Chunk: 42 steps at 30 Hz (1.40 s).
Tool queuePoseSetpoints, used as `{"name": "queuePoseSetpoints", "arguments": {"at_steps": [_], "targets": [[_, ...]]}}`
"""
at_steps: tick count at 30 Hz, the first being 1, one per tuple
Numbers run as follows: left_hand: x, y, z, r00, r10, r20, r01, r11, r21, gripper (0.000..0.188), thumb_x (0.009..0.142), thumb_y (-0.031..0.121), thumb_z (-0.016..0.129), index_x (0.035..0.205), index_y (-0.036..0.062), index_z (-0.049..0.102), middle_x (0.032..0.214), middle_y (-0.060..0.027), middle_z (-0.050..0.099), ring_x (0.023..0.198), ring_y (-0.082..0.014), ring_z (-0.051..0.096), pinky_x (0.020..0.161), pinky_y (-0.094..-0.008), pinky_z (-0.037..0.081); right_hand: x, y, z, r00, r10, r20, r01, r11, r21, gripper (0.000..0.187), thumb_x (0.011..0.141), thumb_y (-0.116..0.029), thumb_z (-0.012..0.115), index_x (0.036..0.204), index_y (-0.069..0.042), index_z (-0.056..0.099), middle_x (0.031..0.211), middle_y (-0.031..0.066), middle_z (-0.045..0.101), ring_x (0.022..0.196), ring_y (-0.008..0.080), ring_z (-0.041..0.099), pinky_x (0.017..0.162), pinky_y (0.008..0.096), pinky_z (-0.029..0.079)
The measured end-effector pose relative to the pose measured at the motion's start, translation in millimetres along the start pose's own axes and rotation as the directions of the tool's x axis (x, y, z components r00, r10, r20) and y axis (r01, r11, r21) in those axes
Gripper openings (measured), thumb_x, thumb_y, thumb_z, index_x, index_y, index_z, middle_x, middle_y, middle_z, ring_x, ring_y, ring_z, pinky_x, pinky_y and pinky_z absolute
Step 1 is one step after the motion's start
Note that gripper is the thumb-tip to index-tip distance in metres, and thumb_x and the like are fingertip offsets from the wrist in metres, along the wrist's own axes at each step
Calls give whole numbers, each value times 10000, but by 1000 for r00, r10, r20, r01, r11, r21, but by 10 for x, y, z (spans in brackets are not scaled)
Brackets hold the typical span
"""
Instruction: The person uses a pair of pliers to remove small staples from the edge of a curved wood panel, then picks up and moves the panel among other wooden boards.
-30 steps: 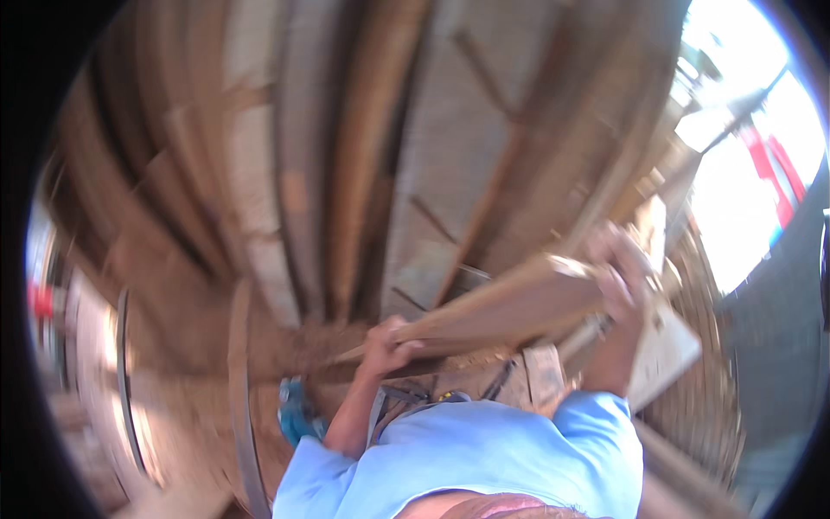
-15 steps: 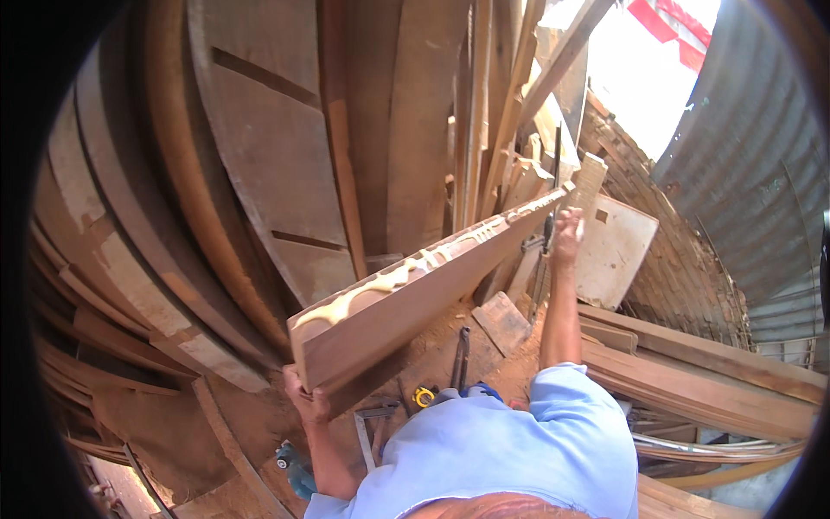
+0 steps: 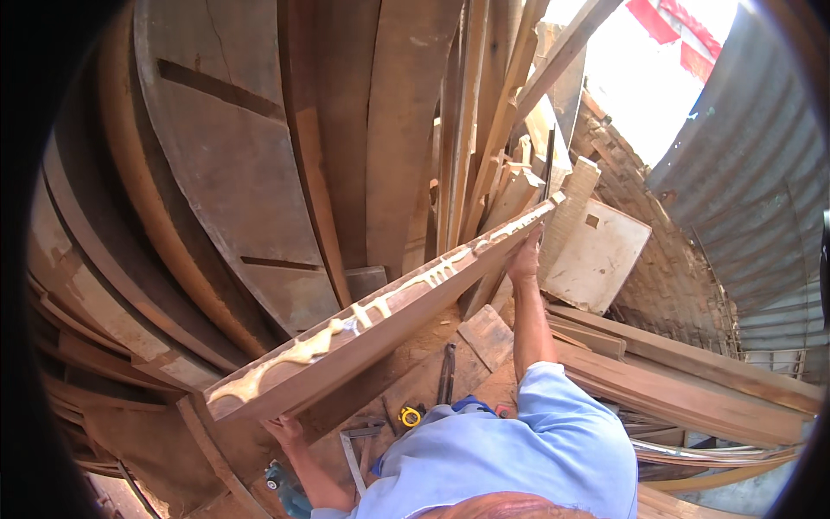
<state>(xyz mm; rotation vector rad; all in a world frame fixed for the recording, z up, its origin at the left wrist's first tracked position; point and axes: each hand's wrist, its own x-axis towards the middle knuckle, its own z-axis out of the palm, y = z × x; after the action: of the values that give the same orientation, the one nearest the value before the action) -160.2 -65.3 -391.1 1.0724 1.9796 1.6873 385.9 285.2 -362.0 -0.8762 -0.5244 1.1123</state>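
1. The board (image 3: 380, 333) slants across mid-view, 8 o'clock end nearer you, 2 o'clock end farther off; cream smears, likely glue (image 3: 311, 348), run along its upturned edge.
2. Best handling, by my judgement: carry it level along its length, smeared edge up, fingers clear of the wet-looking patches.
3. Share the weight evenly; watch that the far end doesn't knock the white panel (image 3: 596, 255) near 3 o'clock.
4. Your left hand (image 3: 285, 428), at 7 o'clock, is partly curled on the board's lower edge near that end; fingers partly hidden, tightness can't be told.
5. Your right hand (image 3: 525, 253), at 3 o'clock, is closed about the lower edge toward the far end; fingertips hidden.
6. Right arm reaches almost straight toward 12; left forearm angles toward 11, lower.
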Motion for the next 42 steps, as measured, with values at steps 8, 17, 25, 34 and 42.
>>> {"name": "queuePoseSetpoints", "arguments": {"at_steps": [8,17,25,34,42], "targets": [[-35,-666,-356,995,47,-92,-22,966,257,865,992,649,500,1439,-79,365,1410,-244,452,1248,-341,495,1061,-481,400,9,122,25,999,38,25,-38,999,-2,766,1025,-646,422,1551,-94,360,1518,37,466,1357,196,449,1170,359,347],[155,-716,-366,972,188,-142,-131,932,337,790,1051,625,350,1374,-86,468,1351,-292,496,1203,-414,522,1036,-520,417,-6,140,400,998,49,-33,-49,999,16,679,935,-743,473,1204,-130,583,1039,-1,662,996,158,638,919,338,528],[313,-740,-408,959,255,-125,-186,897,402,818,1045,639,356,1392,-94,456,1382,-299,479,1236,-412,505,1059,-517,398,-71,114,580,990,105,99,-98,993,-72,879,935,-756,457,1556,-143,348,1476,1,515,1322,175,507,1125,378,416],[342,-751,-441,950,286,-124,-206,875,438,850,1038,656,363,1412,-103,442,1418,-307,460,1273,-411,485,1086,-514,377,-60,147,567,990,70,123,-62,996,-61,780,952,-721,474,1486,-154,432,1359,-8,588,1239,150,557,1076,361,453],[380,-712,-436,941,317,-122,-234,866,441,879,1031,670,369,1429,-111,430,1449,-314,443,1306,-409,468,1109,-511,358,-92,132,554,993,62,103,-59,998,-33,726,968,-696,473,1469,-170,449,1317,-17,607,1215,133,568,1061,337,460]]}}
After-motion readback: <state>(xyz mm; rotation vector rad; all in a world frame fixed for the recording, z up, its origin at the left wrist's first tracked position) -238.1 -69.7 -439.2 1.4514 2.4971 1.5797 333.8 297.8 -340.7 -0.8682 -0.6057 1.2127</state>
